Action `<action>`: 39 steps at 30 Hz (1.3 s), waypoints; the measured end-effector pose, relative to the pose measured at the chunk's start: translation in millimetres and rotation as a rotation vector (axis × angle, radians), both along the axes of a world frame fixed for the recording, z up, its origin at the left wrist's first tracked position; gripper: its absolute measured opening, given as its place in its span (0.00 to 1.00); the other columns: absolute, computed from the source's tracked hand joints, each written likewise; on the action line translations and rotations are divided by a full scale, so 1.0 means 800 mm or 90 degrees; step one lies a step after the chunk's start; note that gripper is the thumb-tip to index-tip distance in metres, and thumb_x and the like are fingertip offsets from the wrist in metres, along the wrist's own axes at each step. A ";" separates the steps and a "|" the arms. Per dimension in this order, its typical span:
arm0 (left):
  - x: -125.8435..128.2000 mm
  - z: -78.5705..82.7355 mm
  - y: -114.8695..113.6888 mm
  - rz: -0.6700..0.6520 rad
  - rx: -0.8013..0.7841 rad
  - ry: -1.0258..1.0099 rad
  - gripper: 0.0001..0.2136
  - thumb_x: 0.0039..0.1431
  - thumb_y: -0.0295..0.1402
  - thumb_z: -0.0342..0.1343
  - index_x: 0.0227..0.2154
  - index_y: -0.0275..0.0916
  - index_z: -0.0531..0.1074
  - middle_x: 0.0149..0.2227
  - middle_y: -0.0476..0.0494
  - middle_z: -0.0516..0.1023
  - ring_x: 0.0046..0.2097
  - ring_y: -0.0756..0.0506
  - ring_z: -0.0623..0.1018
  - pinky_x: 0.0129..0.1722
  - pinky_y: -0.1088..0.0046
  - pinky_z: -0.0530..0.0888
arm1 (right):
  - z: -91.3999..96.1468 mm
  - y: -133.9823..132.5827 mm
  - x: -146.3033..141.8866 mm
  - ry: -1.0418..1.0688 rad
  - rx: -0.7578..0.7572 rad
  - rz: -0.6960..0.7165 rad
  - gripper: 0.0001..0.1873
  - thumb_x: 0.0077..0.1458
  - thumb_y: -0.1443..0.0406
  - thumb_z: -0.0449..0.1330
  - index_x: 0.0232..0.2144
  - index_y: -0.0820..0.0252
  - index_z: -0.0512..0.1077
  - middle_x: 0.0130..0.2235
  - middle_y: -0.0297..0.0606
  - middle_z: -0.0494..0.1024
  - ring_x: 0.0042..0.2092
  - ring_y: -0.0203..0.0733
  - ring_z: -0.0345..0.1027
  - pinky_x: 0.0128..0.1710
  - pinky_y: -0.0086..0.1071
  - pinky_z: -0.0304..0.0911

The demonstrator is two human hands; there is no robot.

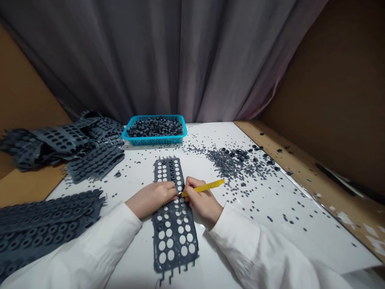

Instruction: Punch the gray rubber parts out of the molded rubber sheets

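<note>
A long dark grey rubber strip [174, 237] full of round holes lies lengthwise on the white table [270, 224] in front of me. My left hand [153, 196] rests on the strip's middle, fingers curled and pressing it down. My right hand [201, 200] is closed round a yellow stick tool [207, 186], whose tip meets the strip beside my left fingertips. Both arms wear white sleeves.
A blue basket [155, 139] of small dark rubber rings stands at the back. Piles of unpunched grey strips [90, 156] lie at the left, more at the near left [39, 228]. Loose grey discs and rings [237, 162] are scattered to the right. Brown cardboard walls flank the table.
</note>
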State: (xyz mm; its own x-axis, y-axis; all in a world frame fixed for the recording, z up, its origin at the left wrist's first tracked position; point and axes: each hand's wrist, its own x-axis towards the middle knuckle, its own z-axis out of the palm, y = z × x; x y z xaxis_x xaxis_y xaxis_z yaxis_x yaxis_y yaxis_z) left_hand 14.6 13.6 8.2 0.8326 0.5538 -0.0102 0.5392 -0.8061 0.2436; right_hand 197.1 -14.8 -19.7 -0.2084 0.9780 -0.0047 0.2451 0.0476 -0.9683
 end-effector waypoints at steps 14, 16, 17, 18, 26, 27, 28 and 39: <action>-0.021 0.000 0.018 0.415 -0.572 -0.642 0.12 0.52 0.39 0.59 0.29 0.33 0.72 0.25 0.48 0.71 0.22 0.55 0.65 0.20 0.82 0.61 | 0.004 -0.002 -0.001 0.001 0.005 -0.010 0.10 0.50 0.71 0.49 0.18 0.60 0.60 0.18 0.29 0.64 0.22 0.32 0.58 0.22 0.25 0.51; -0.015 -0.001 0.009 0.425 -0.734 -0.699 0.14 0.49 0.40 0.62 0.29 0.31 0.71 0.23 0.49 0.69 0.18 0.60 0.57 0.16 0.85 0.54 | 0.002 -0.003 0.000 0.002 0.003 -0.009 0.10 0.50 0.70 0.49 0.19 0.60 0.61 0.19 0.29 0.65 0.22 0.32 0.58 0.22 0.25 0.51; -0.012 -0.001 0.004 0.420 -0.805 -0.720 0.15 0.47 0.40 0.63 0.28 0.31 0.70 0.23 0.49 0.69 0.17 0.61 0.55 0.15 0.86 0.51 | 0.001 -0.003 0.001 0.004 0.004 -0.010 0.09 0.51 0.70 0.49 0.20 0.60 0.61 0.19 0.29 0.66 0.22 0.32 0.58 0.22 0.25 0.51; -0.009 0.001 0.000 0.410 -0.869 -0.741 0.15 0.47 0.39 0.64 0.27 0.30 0.70 0.23 0.49 0.69 0.17 0.61 0.53 0.14 0.87 0.50 | 0.000 -0.003 0.002 0.008 0.005 -0.010 0.08 0.50 0.70 0.50 0.21 0.60 0.62 0.19 0.29 0.66 0.22 0.32 0.58 0.22 0.25 0.52; -0.006 0.009 -0.019 0.357 -1.084 -0.843 0.13 0.46 0.33 0.66 0.29 0.28 0.72 0.24 0.47 0.68 0.18 0.63 0.55 0.14 0.90 0.52 | -0.005 -0.005 0.005 0.129 -0.008 -0.031 0.05 0.49 0.71 0.49 0.25 0.60 0.64 0.21 0.30 0.68 0.21 0.32 0.59 0.20 0.25 0.53; -0.006 0.009 -0.020 0.357 -1.087 -0.846 0.13 0.46 0.33 0.66 0.29 0.27 0.73 0.24 0.47 0.68 0.18 0.63 0.55 0.14 0.90 0.52 | -0.005 -0.005 0.005 0.136 -0.005 -0.036 0.05 0.50 0.70 0.50 0.26 0.60 0.65 0.21 0.30 0.68 0.22 0.32 0.59 0.21 0.25 0.54; -0.006 0.009 -0.021 0.357 -1.090 -0.848 0.13 0.45 0.32 0.66 0.30 0.27 0.73 0.24 0.47 0.68 0.18 0.63 0.55 0.13 0.90 0.52 | -0.004 -0.005 0.005 0.140 -0.001 -0.039 0.05 0.50 0.70 0.50 0.26 0.60 0.65 0.21 0.30 0.68 0.22 0.32 0.60 0.21 0.25 0.54; -0.007 0.007 -0.012 0.403 -1.084 -0.990 0.05 0.52 0.25 0.49 0.31 0.32 0.69 0.25 0.50 0.62 0.19 0.58 0.59 0.13 0.88 0.54 | -0.003 0.004 0.002 0.092 -0.005 -0.057 0.05 0.48 0.70 0.51 0.23 0.61 0.65 0.19 0.30 0.68 0.20 0.31 0.59 0.19 0.24 0.53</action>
State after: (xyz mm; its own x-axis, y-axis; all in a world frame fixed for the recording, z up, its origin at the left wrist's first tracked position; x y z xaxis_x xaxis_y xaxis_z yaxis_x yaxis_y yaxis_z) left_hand 8.9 3.8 13.7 0.4737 0.8164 -0.3303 -0.6094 0.5746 0.5464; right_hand 198.3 -11.7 -22.4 -0.1198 0.9927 0.0107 0.1054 0.0235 -0.9942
